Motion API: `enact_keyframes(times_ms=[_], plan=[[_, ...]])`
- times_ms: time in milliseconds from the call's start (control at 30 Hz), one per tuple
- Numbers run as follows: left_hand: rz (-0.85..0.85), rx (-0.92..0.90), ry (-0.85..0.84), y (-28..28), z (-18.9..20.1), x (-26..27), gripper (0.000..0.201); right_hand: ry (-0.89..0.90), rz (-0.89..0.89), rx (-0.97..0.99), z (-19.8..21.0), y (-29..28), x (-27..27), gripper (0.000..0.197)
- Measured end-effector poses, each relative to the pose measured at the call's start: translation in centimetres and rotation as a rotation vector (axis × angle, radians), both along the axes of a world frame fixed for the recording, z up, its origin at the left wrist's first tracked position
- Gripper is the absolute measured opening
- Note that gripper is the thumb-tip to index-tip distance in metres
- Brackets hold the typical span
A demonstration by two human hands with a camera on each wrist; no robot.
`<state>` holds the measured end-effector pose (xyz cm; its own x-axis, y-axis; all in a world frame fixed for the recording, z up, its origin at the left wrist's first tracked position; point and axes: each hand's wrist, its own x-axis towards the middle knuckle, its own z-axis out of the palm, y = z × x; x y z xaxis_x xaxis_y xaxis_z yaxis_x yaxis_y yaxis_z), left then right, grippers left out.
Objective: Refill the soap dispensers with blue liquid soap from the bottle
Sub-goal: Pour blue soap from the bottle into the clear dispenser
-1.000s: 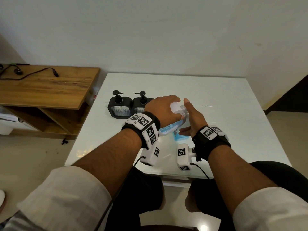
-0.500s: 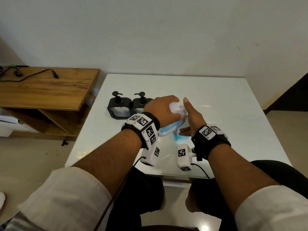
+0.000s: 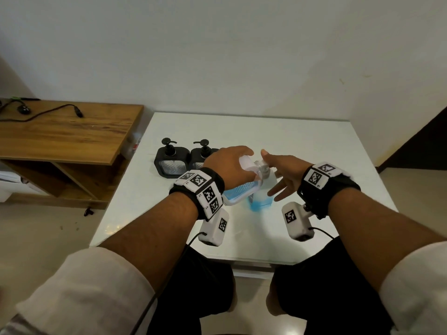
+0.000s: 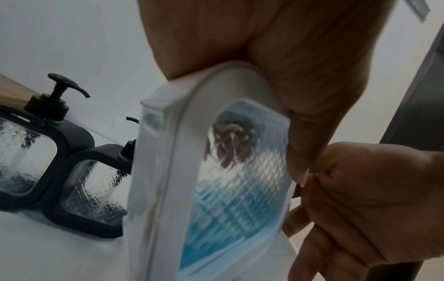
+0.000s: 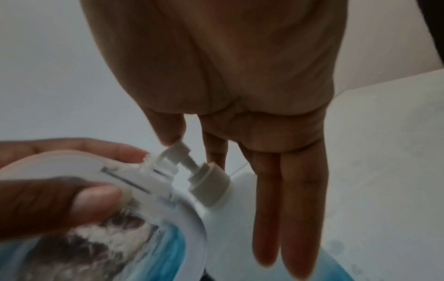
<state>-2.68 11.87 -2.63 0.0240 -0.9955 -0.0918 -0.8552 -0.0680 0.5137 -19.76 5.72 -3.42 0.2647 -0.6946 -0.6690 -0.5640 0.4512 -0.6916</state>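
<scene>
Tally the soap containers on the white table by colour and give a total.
Black dispensers: 2, one and its neighbour, side by side.
White dispensers: 1, tilted, held by the left hand.
Clear pump bottles of blue soap: 1.
Total: 4

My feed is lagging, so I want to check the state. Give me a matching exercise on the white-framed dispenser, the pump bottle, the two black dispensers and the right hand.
1. white-framed soap dispenser with patterned clear window
2. clear bottle with white pump
3. two black-framed soap dispensers
4. right hand

A. side by side at the back left of the white table, pumps on
B. tilted, gripped by the left hand
C. fingers straight, beside the pump
D. standing upright, blue liquid in its lower part

Pairs: 1-B, 2-D, 3-A, 4-C
</scene>
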Motion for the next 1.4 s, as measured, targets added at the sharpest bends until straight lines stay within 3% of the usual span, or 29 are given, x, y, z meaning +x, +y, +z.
enact_keyframes(times_ms=[100,233,367,1233,1400], plan=[[-0.014,0.004,0.002,0.0,0.1,0.1,0.056,0.025,0.043,0.046,0.2,-0.5,-1.1,0.076],[-0.046,0.013,-0.011,0.1,0.2,0.1,0.056,0.049,0.106,0.05,0.6,-0.6,-2.1,0.055],[-0.071,0.02,-0.024,0.0,0.3,0.3,0.057,0.078,0.168,0.036,0.5,-0.6,-2.0,0.065],[-0.147,0.086,-0.012,0.5,1.3,2.5,0.062,0.144,0.177,0.05,0.6,-0.1,-0.1,0.066],[-0.127,0.056,-0.066,0.6,1.3,1.7,0.062,0.175,0.113,0.014,0.6,-0.1,0.4,0.053]])
